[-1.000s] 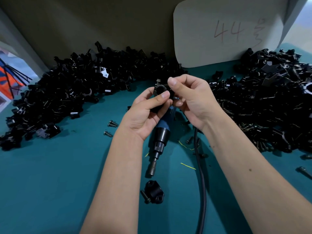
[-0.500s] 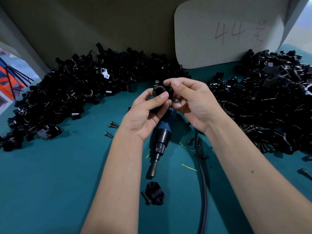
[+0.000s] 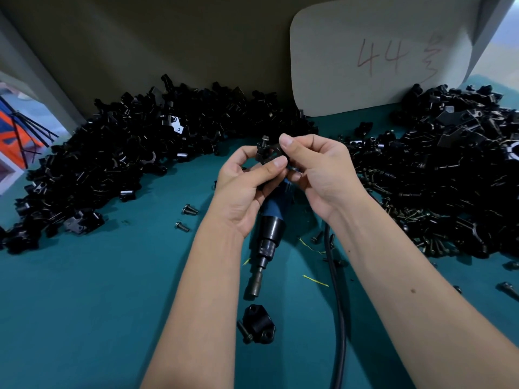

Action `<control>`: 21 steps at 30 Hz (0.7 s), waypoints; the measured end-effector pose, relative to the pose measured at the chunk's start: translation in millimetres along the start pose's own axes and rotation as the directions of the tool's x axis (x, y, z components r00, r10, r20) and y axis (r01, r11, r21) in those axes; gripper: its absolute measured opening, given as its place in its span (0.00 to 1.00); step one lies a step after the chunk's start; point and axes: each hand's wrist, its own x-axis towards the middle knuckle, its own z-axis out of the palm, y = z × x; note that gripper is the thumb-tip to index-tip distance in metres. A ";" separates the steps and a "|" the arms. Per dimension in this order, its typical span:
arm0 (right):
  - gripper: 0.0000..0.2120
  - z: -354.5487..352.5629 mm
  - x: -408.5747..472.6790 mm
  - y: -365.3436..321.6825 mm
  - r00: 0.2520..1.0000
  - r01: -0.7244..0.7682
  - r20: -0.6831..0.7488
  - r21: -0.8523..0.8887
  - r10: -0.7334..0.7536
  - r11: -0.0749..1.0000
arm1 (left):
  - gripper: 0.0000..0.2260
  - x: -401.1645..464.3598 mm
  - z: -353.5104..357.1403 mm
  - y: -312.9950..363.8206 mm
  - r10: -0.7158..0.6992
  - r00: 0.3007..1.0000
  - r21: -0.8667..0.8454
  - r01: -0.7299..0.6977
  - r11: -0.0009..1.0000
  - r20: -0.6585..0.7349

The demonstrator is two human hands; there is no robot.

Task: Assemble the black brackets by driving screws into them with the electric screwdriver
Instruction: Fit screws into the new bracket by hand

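My left hand (image 3: pixel 241 189) and my right hand (image 3: pixel 323 175) together pinch one small black bracket (image 3: pixel 268 155) above the table, thumbs and fingers curled round it. A screw head (image 3: pixel 264 138) sticks up from the bracket's top left. Below my hands lies the electric screwdriver (image 3: pixel 269 237) with a blue body and black collar, its bit end pointing toward me. Its black cable (image 3: pixel 338 304) runs down to the frame's bottom edge. Another black bracket with a screw (image 3: pixel 258 324) lies near me on the teal table (image 3: pixel 84 304).
A large heap of black brackets (image 3: pixel 126 158) curves along the back left. A second heap of brackets and screws (image 3: pixel 449 178) fills the right. Loose screws (image 3: pixel 186 217) lie left of my left forearm. A white card marked 44 (image 3: pixel 379 60) leans on the back wall.
My hands stay in place with the bracket; the right thumb has shifted slightly along its top. The screwdriver and the near bracket have not moved.
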 end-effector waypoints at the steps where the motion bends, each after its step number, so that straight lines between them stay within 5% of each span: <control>1: 0.10 -0.4 0.1 0.3 1.000 -0.009 -0.026 -0.002 0.009 1.000 | 0.12 0.0 1.4 -0.7 0.016 1.000 0.033 -0.016 0.999 -0.019; 6: 0.11 -7.8 2.5 -1.0 0.997 -0.021 -0.076 -0.028 0.019 0.999 | 0.03 0.8 4.6 -1.7 0.027 0.999 0.029 -0.026 0.999 -0.022; 14: 0.05 -12.9 2.0 -3.2 0.960 0.275 0.130 -0.272 -0.248 0.922 | 0.07 3.6 1.4 -3.7 0.159 0.986 0.168 -0.149 0.975 -0.052; 21: 0.03 -8.4 -1.0 -5.3 0.944 0.328 0.145 -0.312 -0.296 0.892 | 0.08 4.7 -3.2 -2.6 0.219 0.976 0.172 -0.214 0.962 -0.012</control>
